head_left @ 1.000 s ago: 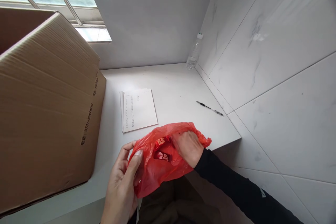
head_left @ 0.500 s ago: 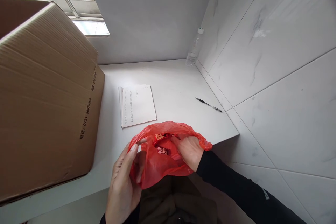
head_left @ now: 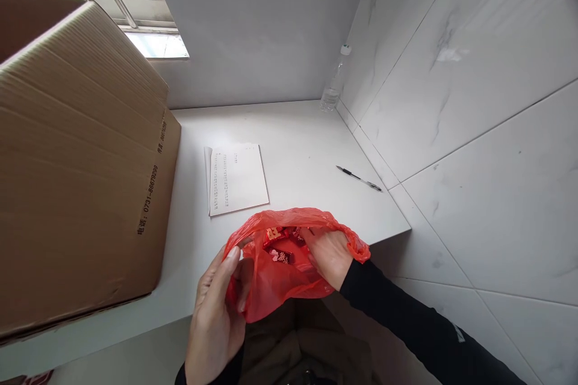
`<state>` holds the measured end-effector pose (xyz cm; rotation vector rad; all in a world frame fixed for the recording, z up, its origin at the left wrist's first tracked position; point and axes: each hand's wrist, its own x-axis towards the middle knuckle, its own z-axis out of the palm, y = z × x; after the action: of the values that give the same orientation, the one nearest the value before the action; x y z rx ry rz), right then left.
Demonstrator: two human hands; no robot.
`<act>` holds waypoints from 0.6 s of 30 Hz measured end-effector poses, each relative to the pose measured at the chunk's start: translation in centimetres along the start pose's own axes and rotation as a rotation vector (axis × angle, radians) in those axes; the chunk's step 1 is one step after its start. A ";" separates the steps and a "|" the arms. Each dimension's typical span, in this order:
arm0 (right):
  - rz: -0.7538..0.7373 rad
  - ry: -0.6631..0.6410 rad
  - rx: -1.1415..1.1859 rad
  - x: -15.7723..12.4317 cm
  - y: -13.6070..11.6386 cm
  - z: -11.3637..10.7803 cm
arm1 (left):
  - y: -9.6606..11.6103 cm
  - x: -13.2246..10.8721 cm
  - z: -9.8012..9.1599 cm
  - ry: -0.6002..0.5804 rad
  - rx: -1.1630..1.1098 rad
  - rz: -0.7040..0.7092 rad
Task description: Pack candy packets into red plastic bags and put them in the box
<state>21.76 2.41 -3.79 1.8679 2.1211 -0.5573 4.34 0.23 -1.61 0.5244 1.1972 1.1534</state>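
Note:
A thin red plastic bag [head_left: 275, 292] hangs at the table's front edge with its mouth spread upward. My left hand [head_left: 217, 307] grips the bag's left rim, thumb outside and fingers curled around the plastic. Inside lie several small red wrapped candies [head_left: 280, 255] with gold and pink print. Reaching into the bag from the right is my right hand [head_left: 331, 255]; its fingers are down among the wrappers, mostly hidden, so I cannot see whether they hold one. A twisted bag handle rests by my right wrist.
On the white table [head_left: 293, 132] lie stacked paper sheets [head_left: 239, 180] and a black pen [head_left: 359, 178]. A clear water bottle [head_left: 332, 84] stands in the back corner by the tiled wall [head_left: 451, 132]. A large open cardboard box [head_left: 90, 174] takes up the left side.
My right hand has shifted slightly inside the bag, and the candies show a little more. The left hand keeps its hold on the rim.

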 end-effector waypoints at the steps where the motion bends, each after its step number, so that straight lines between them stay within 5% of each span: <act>1: 0.006 -0.003 -0.003 0.1 0.0 0.1 | -0.1 0.0 -0.1 -0.017 0.002 -0.001; 10: 0.037 -0.028 0.017 0.5 0.2 0.4 | -0.2 -0.4 0.2 -0.039 0.022 -0.006; 18: 0.050 0.094 0.057 0.3 0.8 1.0 | -0.9 0.1 -0.7 -0.138 0.080 0.032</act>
<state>22.44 2.27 -4.88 2.0097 2.1312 -0.5338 4.10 -0.18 -2.62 0.6751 1.1222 1.0814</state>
